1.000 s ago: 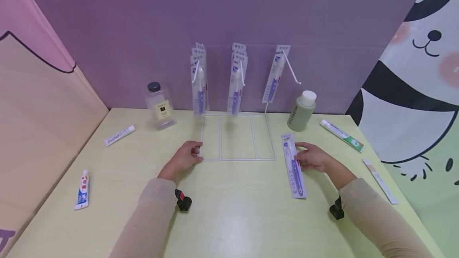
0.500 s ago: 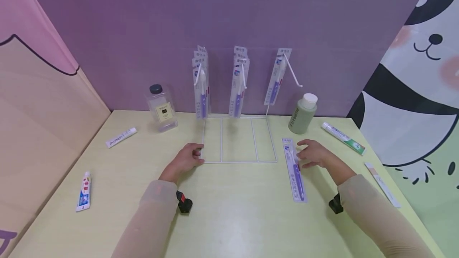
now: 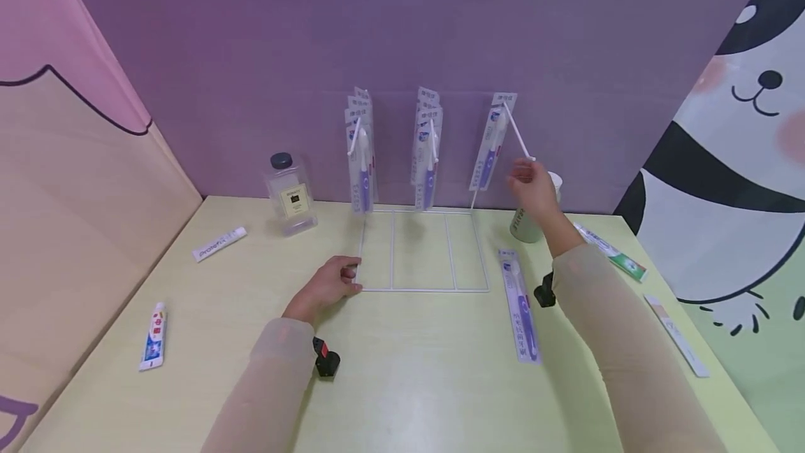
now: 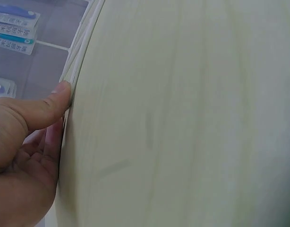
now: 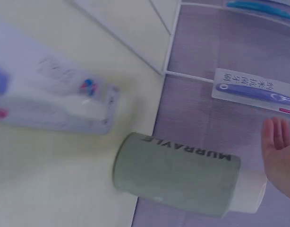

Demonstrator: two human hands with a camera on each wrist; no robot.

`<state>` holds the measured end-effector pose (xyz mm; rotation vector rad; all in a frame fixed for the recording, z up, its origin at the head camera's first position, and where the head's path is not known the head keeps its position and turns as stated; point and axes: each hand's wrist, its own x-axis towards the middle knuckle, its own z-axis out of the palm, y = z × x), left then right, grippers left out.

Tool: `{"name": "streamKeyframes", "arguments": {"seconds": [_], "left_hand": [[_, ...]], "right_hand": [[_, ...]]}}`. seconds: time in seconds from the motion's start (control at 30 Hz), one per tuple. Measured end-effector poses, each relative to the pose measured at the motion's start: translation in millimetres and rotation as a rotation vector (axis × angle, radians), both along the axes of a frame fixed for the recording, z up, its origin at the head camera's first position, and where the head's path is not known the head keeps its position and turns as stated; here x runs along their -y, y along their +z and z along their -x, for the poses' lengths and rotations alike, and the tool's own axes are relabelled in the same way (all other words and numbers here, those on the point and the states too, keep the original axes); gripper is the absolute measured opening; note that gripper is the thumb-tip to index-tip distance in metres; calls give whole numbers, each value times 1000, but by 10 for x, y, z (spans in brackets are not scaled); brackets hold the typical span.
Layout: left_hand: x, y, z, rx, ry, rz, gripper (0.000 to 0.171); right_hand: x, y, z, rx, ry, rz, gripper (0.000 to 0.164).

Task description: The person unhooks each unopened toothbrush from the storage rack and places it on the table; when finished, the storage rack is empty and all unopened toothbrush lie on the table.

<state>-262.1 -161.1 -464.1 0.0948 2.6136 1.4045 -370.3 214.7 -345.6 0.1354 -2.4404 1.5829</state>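
A white wire display rack (image 3: 425,291) stands on the table, with packaged toothbrushes hanging from its hooks. My left hand (image 3: 328,281) pinches the front left corner of its base between thumb and fingers; the thumb (image 4: 55,104) shows on the wire in the left wrist view. My right hand (image 3: 534,191) is raised by the tip of the right hook (image 3: 517,130), holding nothing, its fingers (image 5: 276,131) fairly straight. Whether it touches the hook is unclear. On that hook hangs one packaged toothbrush (image 3: 493,142). Another packaged toothbrush (image 3: 520,306) lies on the table right of the rack.
Behind my right hand stands a green bottle (image 5: 178,172) with a white cap. A clear bottle (image 3: 292,194) is left of the rack. Toothpaste tubes (image 3: 153,338) (image 3: 219,244) (image 3: 610,250) and a slim white packet (image 3: 676,335) lie toward the table's sides.
My right hand has left the toothbrush package on the table and risen forward to the right hook. My left hand keeps its hold on the rack. The head view has shifted slightly.
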Motion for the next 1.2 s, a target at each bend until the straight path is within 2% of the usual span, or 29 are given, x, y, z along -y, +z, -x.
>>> {"name": "streamKeyframes", "arguments": {"seconds": [0.13,0.27,0.37,0.57,0.77,0.97,1.2], "left_hand": [[12,-18,40,3,-14,-5,55],[28,-23,63,2,-15,-2,55],[26,-25,62,1,-23,-10,55],[13,-37,61,-18,-34,-8,54],[15,-43,50,5,-22,-4,55],[34,-36,31,16,-14,-10,55],[34,-34,25,13,-28,-6,56]], "right_hand": [[108,133,178,-66,-107,69,38],[205,202,303,-119,-117,146,39],[271,232,355,-119,-114,175,40],[397,296,383,-111,-173,166,36],[416,278,373,-122,-169,212,36],[282,310,302,-164,-93,223,46],[15,365,65,-107,-100,160,52]]}}
